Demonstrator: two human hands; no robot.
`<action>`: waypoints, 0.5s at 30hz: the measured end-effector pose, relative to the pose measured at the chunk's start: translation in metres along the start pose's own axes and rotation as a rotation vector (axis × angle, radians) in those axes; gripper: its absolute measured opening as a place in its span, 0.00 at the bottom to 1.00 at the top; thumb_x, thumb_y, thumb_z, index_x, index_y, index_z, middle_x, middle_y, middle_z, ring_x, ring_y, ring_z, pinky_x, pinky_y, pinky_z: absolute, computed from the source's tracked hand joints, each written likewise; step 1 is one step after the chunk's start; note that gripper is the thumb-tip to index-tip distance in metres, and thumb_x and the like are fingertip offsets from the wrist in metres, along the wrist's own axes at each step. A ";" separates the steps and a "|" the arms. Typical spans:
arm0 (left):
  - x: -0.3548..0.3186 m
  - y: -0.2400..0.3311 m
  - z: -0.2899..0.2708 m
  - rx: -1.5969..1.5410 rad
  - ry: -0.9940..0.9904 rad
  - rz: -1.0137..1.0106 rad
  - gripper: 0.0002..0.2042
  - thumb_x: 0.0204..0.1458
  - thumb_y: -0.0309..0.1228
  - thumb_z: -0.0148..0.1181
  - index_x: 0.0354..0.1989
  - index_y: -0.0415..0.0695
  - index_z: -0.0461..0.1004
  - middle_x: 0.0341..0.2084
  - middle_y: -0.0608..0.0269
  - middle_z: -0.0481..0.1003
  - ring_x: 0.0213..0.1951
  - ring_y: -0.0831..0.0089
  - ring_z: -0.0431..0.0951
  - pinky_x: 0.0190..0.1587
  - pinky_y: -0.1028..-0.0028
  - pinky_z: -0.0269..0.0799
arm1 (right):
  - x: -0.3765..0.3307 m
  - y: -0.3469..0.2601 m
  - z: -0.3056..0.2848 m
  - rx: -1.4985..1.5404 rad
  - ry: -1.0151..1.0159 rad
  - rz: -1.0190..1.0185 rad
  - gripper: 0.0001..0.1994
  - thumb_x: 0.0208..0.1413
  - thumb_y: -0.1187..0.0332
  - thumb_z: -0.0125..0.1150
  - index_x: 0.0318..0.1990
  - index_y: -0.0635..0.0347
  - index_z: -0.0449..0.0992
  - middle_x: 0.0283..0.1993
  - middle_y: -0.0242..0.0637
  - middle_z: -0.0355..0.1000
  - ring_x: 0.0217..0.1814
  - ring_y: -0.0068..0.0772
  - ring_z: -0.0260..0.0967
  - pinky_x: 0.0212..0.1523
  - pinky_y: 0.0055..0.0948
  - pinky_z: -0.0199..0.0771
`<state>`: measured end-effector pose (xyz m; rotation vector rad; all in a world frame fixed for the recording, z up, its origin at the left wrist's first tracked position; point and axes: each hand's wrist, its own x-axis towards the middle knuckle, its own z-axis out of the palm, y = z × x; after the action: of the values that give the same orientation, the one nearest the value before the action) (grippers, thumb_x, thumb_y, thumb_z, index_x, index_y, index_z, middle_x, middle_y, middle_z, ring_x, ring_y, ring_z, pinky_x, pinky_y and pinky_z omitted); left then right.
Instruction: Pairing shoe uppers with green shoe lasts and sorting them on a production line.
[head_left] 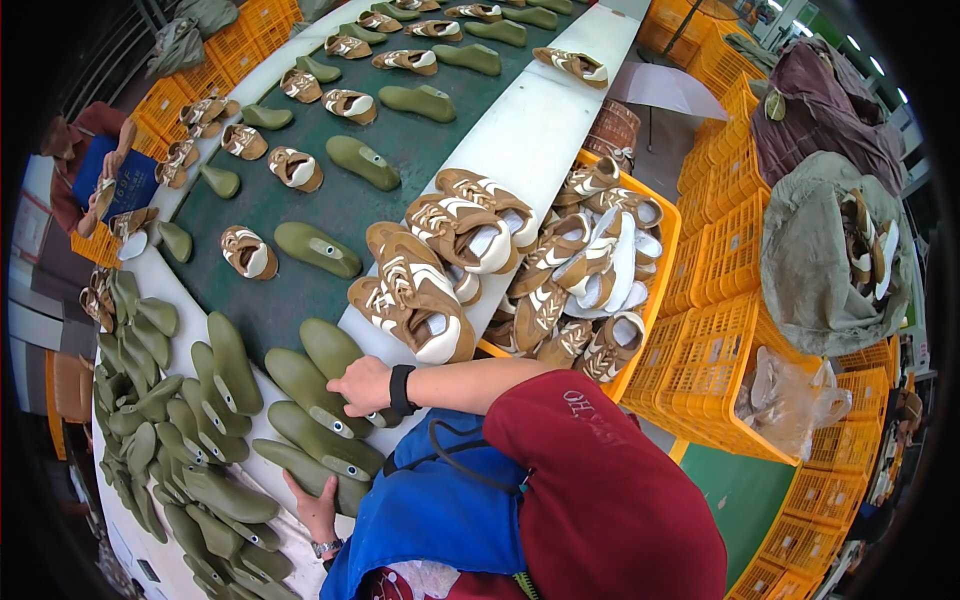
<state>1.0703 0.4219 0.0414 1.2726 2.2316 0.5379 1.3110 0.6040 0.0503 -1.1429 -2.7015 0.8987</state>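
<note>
A row of olive-green shoe lasts lies on the white table edge in front of me. My right hand [362, 387], with a black wristband, is over the heel ends of the upper lasts, its fingers curled around one shoe last [329, 348]; its palm side is hidden. Lower down, my left hand [315, 508], wearing a metal watch, has thumb and fingers astride the nearest shoe last [298, 466]. Two more lasts, a middle last [300, 385] and a lower last [315, 440], lie between the hands.
Brown-and-white sneakers [420, 290] are piled beside a full orange crate [655, 290] at right. Lasts and shoes ride on the green conveyor belt [230, 205]. A heap of lasts [150, 400] lies left. Another person [95, 165] works far left. Stacked orange crates [720, 260] line the right.
</note>
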 end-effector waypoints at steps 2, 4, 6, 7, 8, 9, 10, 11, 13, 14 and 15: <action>-0.003 0.013 -0.012 0.095 0.033 0.069 0.42 0.40 0.37 0.66 0.63 0.45 0.48 0.45 0.37 0.69 0.46 0.49 0.71 0.48 0.62 0.66 | -0.002 -0.001 -0.002 0.018 0.027 0.016 0.19 0.41 0.56 0.57 0.42 0.52 0.73 0.29 0.42 0.74 0.34 0.42 0.73 0.33 0.38 0.70; -0.006 0.049 -0.020 0.278 0.035 -0.105 0.36 0.40 0.38 0.64 0.59 0.43 0.54 0.40 0.37 0.71 0.41 0.47 0.73 0.42 0.59 0.68 | -0.001 0.000 -0.002 0.020 0.016 0.026 0.19 0.41 0.57 0.57 0.42 0.52 0.73 0.29 0.42 0.74 0.34 0.42 0.73 0.34 0.38 0.70; -0.004 0.055 -0.016 0.318 0.079 -0.053 0.31 0.42 0.37 0.62 0.56 0.42 0.60 0.35 0.39 0.73 0.37 0.48 0.74 0.38 0.58 0.68 | 0.000 -0.001 -0.002 0.021 0.000 0.025 0.19 0.41 0.57 0.57 0.42 0.52 0.73 0.29 0.42 0.74 0.34 0.42 0.73 0.34 0.38 0.70; 0.003 0.047 -0.010 0.410 0.107 0.030 0.29 0.43 0.37 0.61 0.55 0.42 0.61 0.34 0.40 0.73 0.36 0.48 0.73 0.37 0.58 0.68 | 0.001 -0.001 -0.002 0.023 -0.001 0.021 0.19 0.40 0.57 0.57 0.43 0.52 0.73 0.29 0.42 0.74 0.34 0.42 0.73 0.34 0.38 0.70; 0.010 0.042 -0.004 0.498 0.138 0.121 0.28 0.43 0.36 0.61 0.54 0.43 0.62 0.33 0.42 0.73 0.36 0.48 0.73 0.37 0.58 0.68 | 0.001 0.000 -0.004 0.020 0.005 0.020 0.19 0.40 0.57 0.57 0.43 0.52 0.73 0.29 0.42 0.74 0.34 0.42 0.73 0.34 0.38 0.70; 0.013 0.035 -0.003 0.527 0.138 0.121 0.26 0.46 0.38 0.58 0.53 0.42 0.64 0.30 0.43 0.73 0.34 0.47 0.73 0.36 0.58 0.68 | 0.000 0.000 -0.005 0.017 0.010 0.024 0.19 0.40 0.57 0.57 0.43 0.52 0.73 0.29 0.42 0.74 0.34 0.42 0.73 0.34 0.38 0.70; 0.013 0.029 -0.003 0.525 0.140 0.127 0.26 0.46 0.38 0.58 0.53 0.42 0.64 0.30 0.43 0.73 0.34 0.47 0.73 0.36 0.58 0.68 | 0.000 -0.002 -0.005 0.021 0.009 0.022 0.20 0.40 0.57 0.57 0.43 0.52 0.73 0.29 0.42 0.74 0.34 0.42 0.73 0.34 0.38 0.70; 0.013 0.025 -0.003 0.509 0.137 0.095 0.26 0.46 0.40 0.57 0.53 0.42 0.64 0.31 0.43 0.73 0.34 0.47 0.73 0.37 0.58 0.68 | 0.000 -0.003 -0.005 0.029 0.003 0.020 0.20 0.40 0.57 0.57 0.43 0.52 0.73 0.29 0.42 0.74 0.34 0.42 0.73 0.34 0.38 0.70; 0.011 0.019 -0.002 0.477 0.129 0.077 0.27 0.48 0.45 0.54 0.54 0.41 0.63 0.30 0.43 0.73 0.35 0.48 0.73 0.37 0.58 0.68 | 0.000 -0.002 -0.008 0.022 -0.007 0.028 0.20 0.40 0.58 0.57 0.43 0.51 0.73 0.29 0.42 0.74 0.34 0.42 0.73 0.34 0.38 0.70; 0.011 0.022 -0.004 0.475 0.127 0.078 0.27 0.48 0.45 0.54 0.54 0.41 0.63 0.30 0.43 0.73 0.35 0.48 0.73 0.37 0.58 0.68 | 0.000 -0.001 -0.008 0.015 -0.019 0.037 0.20 0.40 0.58 0.57 0.44 0.51 0.73 0.29 0.42 0.74 0.34 0.42 0.73 0.34 0.38 0.70; 0.010 0.025 -0.009 0.534 0.056 0.079 0.28 0.48 0.45 0.55 0.54 0.41 0.63 0.30 0.44 0.73 0.35 0.48 0.73 0.37 0.58 0.68 | 0.000 -0.001 -0.008 0.012 -0.020 0.038 0.20 0.40 0.58 0.57 0.44 0.51 0.73 0.29 0.42 0.74 0.34 0.42 0.73 0.34 0.38 0.70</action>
<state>1.0772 0.4423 0.0602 1.6209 2.4740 -0.0087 1.3124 0.6066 0.0573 -1.1926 -2.6948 0.9352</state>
